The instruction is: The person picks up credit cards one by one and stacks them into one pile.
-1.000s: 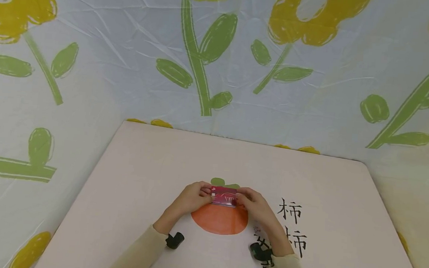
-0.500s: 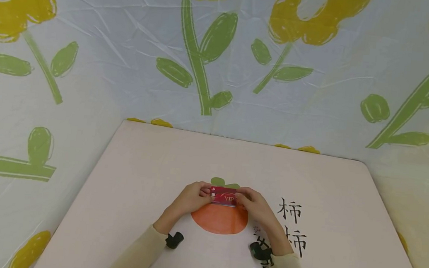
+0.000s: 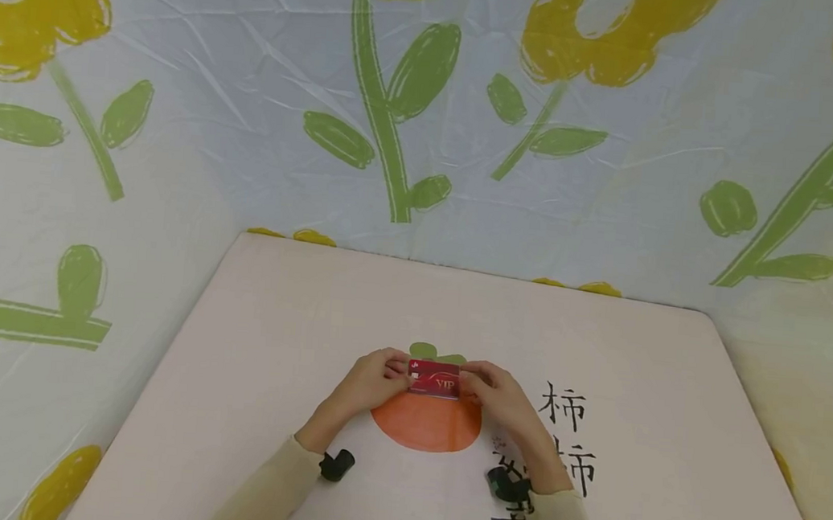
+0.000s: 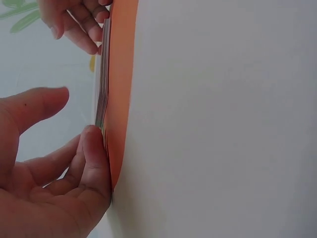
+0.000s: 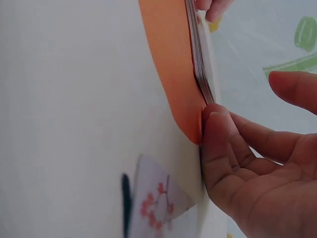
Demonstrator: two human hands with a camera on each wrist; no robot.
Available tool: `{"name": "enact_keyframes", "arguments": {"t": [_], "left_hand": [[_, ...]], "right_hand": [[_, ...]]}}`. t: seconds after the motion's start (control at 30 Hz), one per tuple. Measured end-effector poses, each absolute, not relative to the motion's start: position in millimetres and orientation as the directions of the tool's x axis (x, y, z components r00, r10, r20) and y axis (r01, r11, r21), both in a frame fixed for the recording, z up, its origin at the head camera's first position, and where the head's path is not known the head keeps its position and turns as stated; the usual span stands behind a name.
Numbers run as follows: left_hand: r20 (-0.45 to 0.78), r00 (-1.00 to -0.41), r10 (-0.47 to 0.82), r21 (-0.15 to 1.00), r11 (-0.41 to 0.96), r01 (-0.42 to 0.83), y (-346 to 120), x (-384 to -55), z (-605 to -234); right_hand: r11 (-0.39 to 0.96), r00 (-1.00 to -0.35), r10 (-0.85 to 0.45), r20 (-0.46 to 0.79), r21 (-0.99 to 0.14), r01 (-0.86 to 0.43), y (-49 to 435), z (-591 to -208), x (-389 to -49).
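A neat stack of several cards lies on the persimmon print, topped by a red VIP card [image 3: 433, 379]. The edges of the card stack [image 4: 103, 74] show as thin layers in the left wrist view. My left hand [image 3: 373, 379] is at the left end, bent fingers [image 4: 94, 158] touching it and thumb raised apart. At the right end, my right hand [image 3: 494, 394] does likewise: its fingers [image 5: 218, 134] touch the stack's corner and its thumb stands away. Neither hand visibly pinches the cards.
The pale tabletop cloth [image 3: 298, 300] carries an orange persimmon print [image 3: 427, 426] and black characters [image 3: 564, 407]. Flowered fabric [image 3: 252, 120] hangs behind and at both sides. Each wrist wears a black camera [image 3: 337, 465].
The right thumb has drawn back a little, showing more of the VIP lettering. Glare on the top card has faded. Both hands otherwise stay almost in place.
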State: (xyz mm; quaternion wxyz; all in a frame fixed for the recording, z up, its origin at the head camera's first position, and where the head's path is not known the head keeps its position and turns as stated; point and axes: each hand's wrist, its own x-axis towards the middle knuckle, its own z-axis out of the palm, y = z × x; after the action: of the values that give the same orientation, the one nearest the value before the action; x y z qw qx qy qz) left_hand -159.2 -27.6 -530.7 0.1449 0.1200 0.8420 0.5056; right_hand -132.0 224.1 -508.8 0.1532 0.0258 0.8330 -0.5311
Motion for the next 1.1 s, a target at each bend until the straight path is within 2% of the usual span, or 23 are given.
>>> {"name": "enact_keyframes", "arguments": {"t": [0.23, 0.53, 0.77, 0.97, 1.1], "left_hand": [[-0.09, -0.942, 0.324, 0.909, 0.413, 0.055, -26.0, -154.3, -528.2], [-0.03, -0.919, 0.394, 0.932, 0.343, 0.117, -2.9, -145.3, -510.6], [-0.026, -0.863, 0.505, 0.953, 0.274, 0.132, 28.7, -140.4, -511.7], [-0.04, -0.815, 0.578, 0.941, 0.297, 0.165, 59.6, -136.9, -515.6], [-0.043, -0.784, 0.619, 0.903, 0.36, 0.235, 77.7, -134.7, -515.5]], "right_hand": [[0.393, -0.964, -0.124, -0.234, -0.904, 0.169, 230.8, -502.8, -129.4], [0.431, -0.973, -0.101, -0.209, -0.89, 0.147, 246.8, -503.3, -113.6], [0.476, -0.98, -0.072, -0.186, -0.87, 0.13, 273.7, -502.7, -92.4], [0.547, -0.987, -0.036, -0.156, -0.83, 0.111, 301.7, -503.4, -79.6], [0.586, -0.987, -0.024, -0.16, -0.802, 0.116, 318.4, -505.8, -71.3]]}}
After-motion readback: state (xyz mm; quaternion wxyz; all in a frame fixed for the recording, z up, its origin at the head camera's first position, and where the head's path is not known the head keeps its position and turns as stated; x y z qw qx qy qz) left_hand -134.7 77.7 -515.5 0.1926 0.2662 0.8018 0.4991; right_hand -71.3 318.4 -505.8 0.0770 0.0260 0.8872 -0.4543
